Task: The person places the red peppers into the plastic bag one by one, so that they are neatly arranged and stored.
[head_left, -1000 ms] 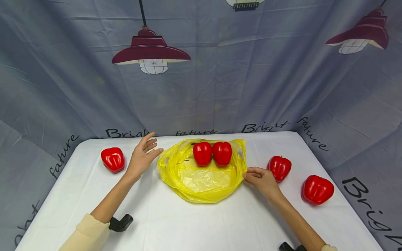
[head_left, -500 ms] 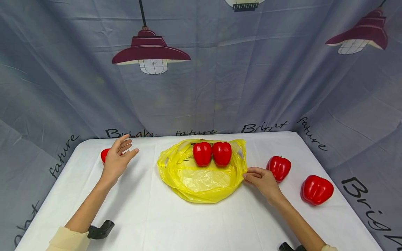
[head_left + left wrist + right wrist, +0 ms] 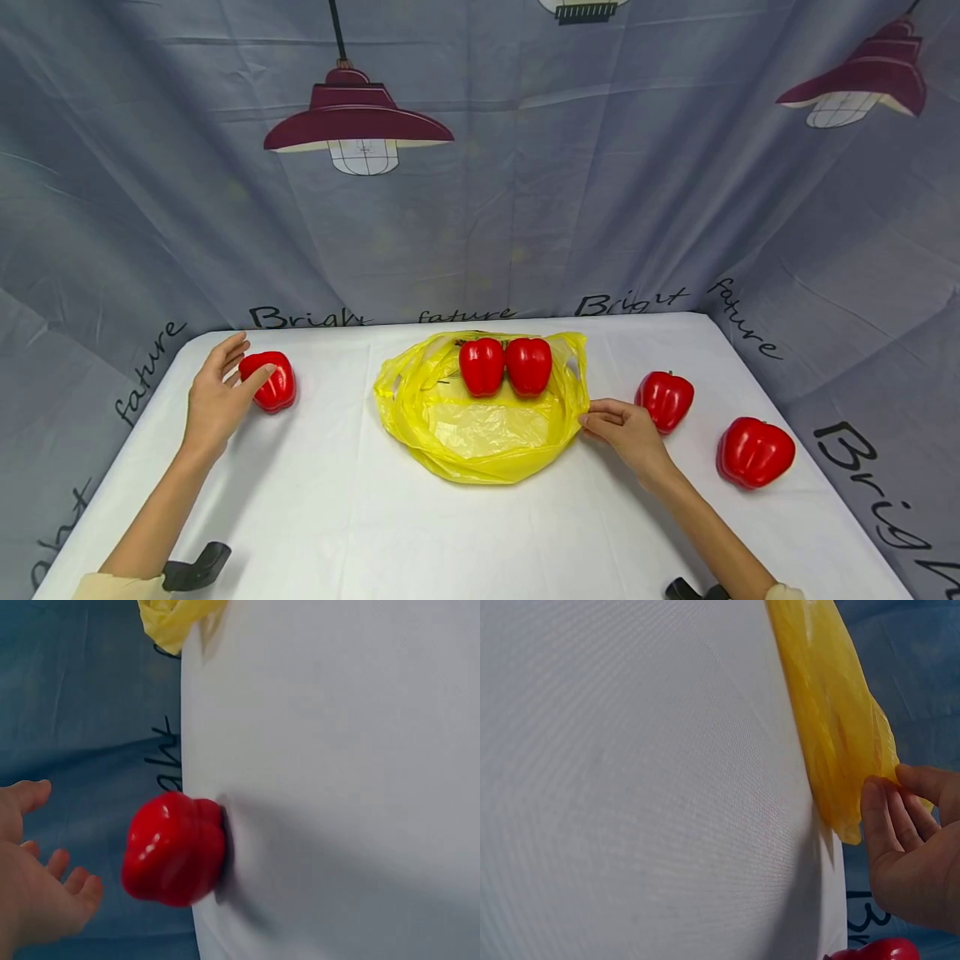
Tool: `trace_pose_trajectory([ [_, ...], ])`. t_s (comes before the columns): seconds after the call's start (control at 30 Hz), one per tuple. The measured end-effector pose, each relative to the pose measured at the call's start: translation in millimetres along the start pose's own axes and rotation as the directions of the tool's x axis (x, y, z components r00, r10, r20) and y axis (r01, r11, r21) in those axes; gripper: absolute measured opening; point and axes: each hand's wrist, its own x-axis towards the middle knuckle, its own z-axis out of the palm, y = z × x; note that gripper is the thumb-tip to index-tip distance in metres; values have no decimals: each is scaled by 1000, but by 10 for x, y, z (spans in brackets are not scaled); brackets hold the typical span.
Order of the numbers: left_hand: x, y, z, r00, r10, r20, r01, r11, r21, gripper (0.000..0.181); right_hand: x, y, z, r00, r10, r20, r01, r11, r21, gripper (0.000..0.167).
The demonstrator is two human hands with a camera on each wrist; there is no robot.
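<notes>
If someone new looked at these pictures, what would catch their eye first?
Probably the bright yellow plastic bag in the middle of the white table, with two red peppers in it and the right hand pinching its edge. Then the lone red pepper beside the left hand, and two more peppers at the table's right.

"Bright" txt [image 3: 307, 318], "fature" txt [image 3: 467, 316], on bkdrp [image 3: 480, 225]

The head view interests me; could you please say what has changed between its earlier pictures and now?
The left hand has moved leftward, from beside the open yellow plastic bag to the lone glossy red bell pepper, without gripping it. The right hand still pinches the bag's edge; that pepper, the two peppers in the bag and the two peppers at right stayed put.
</notes>
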Motion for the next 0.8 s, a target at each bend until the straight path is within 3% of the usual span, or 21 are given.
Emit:
trace_pose_trajectory([
  [0.2, 2, -167, -72, 999, -47, -9, 47, 998, 29, 67, 7, 2, -1, 1000, 0, 3, 0, 1000, 7, 35],
  [0.47, 86, -387, -30, 977, -195, 82, 192, 980, 43, 77, 9, 4, -4, 1000, 10, -7, -10, 1000, -5, 36],
  [0.63, 116, -446, -7, 967, -227, 118, 225, 974, 31, 81, 8, 12, -5, 1000, 8, -1, -8, 1000, -2, 37],
  [0.8, 126, -479, 18, 965, -232, 120, 229, 973, 38, 80, 2, 8, -9, 1000, 3, 1, -3, 1000, -3, 37],
])
